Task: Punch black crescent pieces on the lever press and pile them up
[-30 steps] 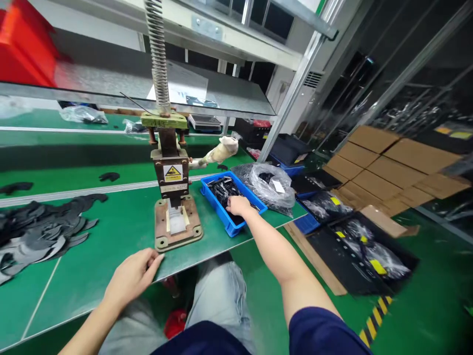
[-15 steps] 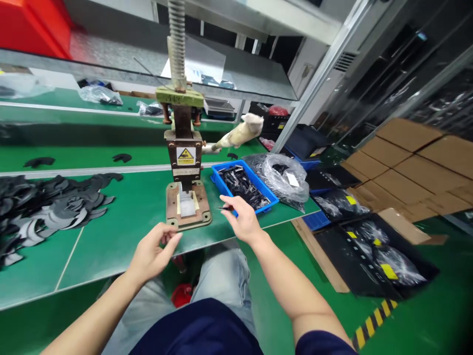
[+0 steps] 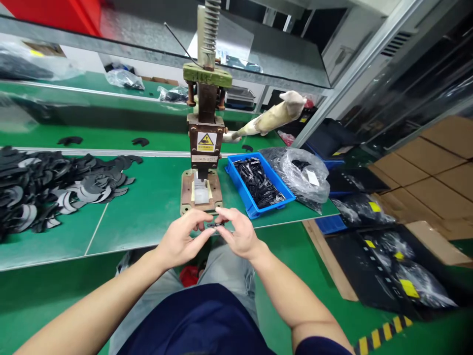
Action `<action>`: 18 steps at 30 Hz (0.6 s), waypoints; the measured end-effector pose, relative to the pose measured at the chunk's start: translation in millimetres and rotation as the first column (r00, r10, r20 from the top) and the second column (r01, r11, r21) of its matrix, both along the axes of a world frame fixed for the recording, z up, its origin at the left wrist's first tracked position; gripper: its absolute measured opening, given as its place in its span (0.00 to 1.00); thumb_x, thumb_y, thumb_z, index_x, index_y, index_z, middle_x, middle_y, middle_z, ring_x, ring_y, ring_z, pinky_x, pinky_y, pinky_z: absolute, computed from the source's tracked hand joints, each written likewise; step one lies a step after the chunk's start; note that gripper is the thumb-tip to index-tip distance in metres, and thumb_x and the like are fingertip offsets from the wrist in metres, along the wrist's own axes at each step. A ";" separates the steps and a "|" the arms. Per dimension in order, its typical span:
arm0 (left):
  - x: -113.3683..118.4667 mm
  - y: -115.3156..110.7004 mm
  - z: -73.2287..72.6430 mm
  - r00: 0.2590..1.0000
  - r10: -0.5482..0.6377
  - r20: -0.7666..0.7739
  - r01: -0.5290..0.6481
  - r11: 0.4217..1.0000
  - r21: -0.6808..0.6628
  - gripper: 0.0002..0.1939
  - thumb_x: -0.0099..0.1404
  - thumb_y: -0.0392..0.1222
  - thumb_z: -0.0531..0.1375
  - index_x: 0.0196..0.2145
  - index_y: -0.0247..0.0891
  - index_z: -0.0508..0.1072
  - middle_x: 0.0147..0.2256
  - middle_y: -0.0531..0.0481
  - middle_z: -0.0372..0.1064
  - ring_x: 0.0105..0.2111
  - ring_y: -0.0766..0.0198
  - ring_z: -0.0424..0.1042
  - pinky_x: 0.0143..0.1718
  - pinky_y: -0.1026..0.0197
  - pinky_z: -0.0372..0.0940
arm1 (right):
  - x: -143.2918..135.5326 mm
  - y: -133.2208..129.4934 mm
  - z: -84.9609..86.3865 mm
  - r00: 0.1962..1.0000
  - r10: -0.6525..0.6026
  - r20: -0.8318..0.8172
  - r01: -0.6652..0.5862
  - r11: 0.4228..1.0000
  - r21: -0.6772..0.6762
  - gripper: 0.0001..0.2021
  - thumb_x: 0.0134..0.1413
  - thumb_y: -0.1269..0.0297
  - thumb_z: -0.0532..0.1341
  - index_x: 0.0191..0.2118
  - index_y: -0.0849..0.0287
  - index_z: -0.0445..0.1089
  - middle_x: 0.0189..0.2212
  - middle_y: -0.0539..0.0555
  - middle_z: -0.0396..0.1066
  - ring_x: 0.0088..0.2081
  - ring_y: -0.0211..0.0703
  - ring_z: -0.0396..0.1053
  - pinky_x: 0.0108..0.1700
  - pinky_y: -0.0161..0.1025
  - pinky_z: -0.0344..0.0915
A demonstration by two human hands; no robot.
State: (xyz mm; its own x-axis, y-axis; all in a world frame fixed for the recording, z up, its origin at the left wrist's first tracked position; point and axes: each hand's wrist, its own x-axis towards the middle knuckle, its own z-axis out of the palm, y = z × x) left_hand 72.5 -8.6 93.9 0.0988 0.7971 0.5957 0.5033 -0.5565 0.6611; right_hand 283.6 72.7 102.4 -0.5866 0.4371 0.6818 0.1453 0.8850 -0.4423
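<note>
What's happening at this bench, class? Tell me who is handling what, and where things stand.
A person holds a small dark part between the fingertips of the left hand and right hand, in front of a press. A blue tray of small black pieces sits right of the press; a pile of curved pieces lies to its left.

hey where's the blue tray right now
In the head view, the blue tray sits on the green bench right of centre, between the press and the clear plastic bag, just beyond the right hand.
</note>
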 end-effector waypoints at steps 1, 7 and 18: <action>0.1 -0.2 0.7 1.000 -0.002 -0.001 0.002 1.000 -0.001 0.15 0.72 0.38 0.66 0.55 0.43 0.74 0.43 0.47 0.78 0.35 0.63 0.75 0.40 0.59 0.73 | -0.9 -0.2 -0.9 1.000 0.000 0.000 0.000 1.000 -0.001 0.29 0.67 0.68 0.65 0.70 0.51 0.60 0.41 0.54 0.80 0.42 0.44 0.79 0.47 0.46 0.81; -3.9 0.7 -0.8 1.000 0.002 -0.022 -0.003 0.999 -0.044 0.15 0.73 0.41 0.66 0.56 0.43 0.75 0.44 0.46 0.80 0.35 0.63 0.76 0.38 0.59 0.73 | -3.5 1.9 -5.4 1.000 0.001 0.018 0.000 1.000 -0.014 0.28 0.68 0.66 0.65 0.69 0.53 0.61 0.42 0.55 0.81 0.42 0.44 0.80 0.47 0.45 0.81; -7.8 -4.7 0.5 0.999 -0.034 -0.032 0.032 0.998 -0.059 0.13 0.74 0.42 0.65 0.55 0.43 0.75 0.47 0.43 0.81 0.41 0.59 0.80 0.42 0.56 0.75 | -4.4 1.6 -3.5 0.999 0.047 0.013 -0.047 0.999 0.009 0.30 0.67 0.67 0.65 0.71 0.50 0.59 0.42 0.54 0.82 0.42 0.45 0.80 0.46 0.46 0.80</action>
